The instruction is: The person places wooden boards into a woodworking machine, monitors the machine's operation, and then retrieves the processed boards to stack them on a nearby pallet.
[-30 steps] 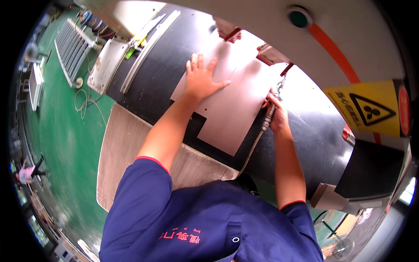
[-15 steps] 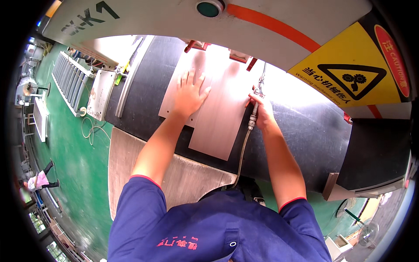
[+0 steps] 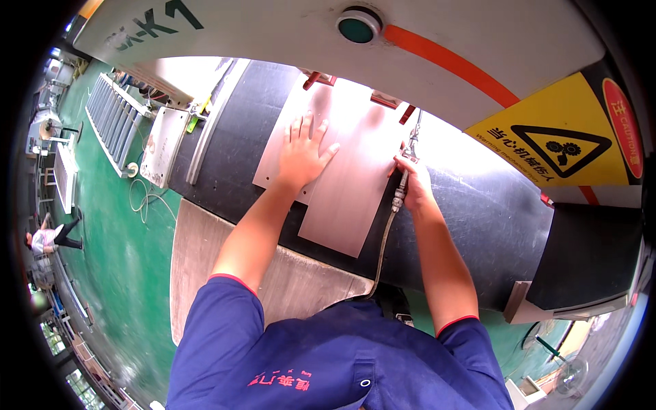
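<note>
Two pale pinkish-brown flat panels lie side by side on a black machine bed point(image 3: 471, 225). The left panel point(image 3: 272, 164) has small holes near its near edge, and the right panel point(image 3: 348, 205) reaches closer to me. My left hand point(image 3: 303, 156) rests flat with fingers spread on the panels, mostly over the left one. At the right panel's right edge, my right hand point(image 3: 418, 184) is closed around a metal air blow gun point(image 3: 413, 145). A hose point(image 3: 384, 249) runs from its lower fitting down toward my waist.
A white machine housing point(image 3: 273, 34) with a green button point(image 3: 359, 27) and a yellow warning sign point(image 3: 553, 137) overhangs the bed. A worn wooden board point(image 3: 205, 253) juts out in front. A roller conveyor point(image 3: 113, 123) stands at left; a person point(image 3: 51, 238) is farther off.
The view has shifted slightly, so the machine and panels sit a little farther right. Both hands keep nearly the same places. The distant person at left has moved.
</note>
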Demonstrator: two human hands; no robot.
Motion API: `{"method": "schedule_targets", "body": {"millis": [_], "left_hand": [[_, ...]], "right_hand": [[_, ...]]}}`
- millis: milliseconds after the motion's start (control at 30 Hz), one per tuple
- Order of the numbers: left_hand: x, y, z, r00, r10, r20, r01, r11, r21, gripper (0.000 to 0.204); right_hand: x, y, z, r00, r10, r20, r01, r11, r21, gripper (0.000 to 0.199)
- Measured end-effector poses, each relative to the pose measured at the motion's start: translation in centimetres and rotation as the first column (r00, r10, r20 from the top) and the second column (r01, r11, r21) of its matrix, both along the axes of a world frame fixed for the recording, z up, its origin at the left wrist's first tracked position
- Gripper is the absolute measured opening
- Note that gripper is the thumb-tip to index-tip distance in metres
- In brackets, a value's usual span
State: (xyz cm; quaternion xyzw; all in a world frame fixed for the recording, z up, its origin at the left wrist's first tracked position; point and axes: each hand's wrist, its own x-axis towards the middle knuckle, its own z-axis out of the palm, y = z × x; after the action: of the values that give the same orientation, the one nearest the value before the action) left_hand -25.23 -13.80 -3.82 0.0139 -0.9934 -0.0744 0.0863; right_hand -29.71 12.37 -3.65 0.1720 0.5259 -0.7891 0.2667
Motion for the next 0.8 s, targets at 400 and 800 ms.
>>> {"method": "schedule_targets", "body": {"millis": [400,800], "left_hand": [[0.1,-0.09,-0.54,0.999,-0.002,-0.046,0.002,1.0,-0.006,0.061],[-0.02,-0.1,-0.1,1.0,0.004,-0.008,-0.004,1.0,-0.023,0.061]], "right_hand": [[0.14,0.06,0.82,1.0,0.003,0.018,-0.002,1.0,-0.027,0.055],[0.34,-0.32,1.09,0.999,-0.014,-0.042,0.012,0.999,-0.032,0.044]]}}
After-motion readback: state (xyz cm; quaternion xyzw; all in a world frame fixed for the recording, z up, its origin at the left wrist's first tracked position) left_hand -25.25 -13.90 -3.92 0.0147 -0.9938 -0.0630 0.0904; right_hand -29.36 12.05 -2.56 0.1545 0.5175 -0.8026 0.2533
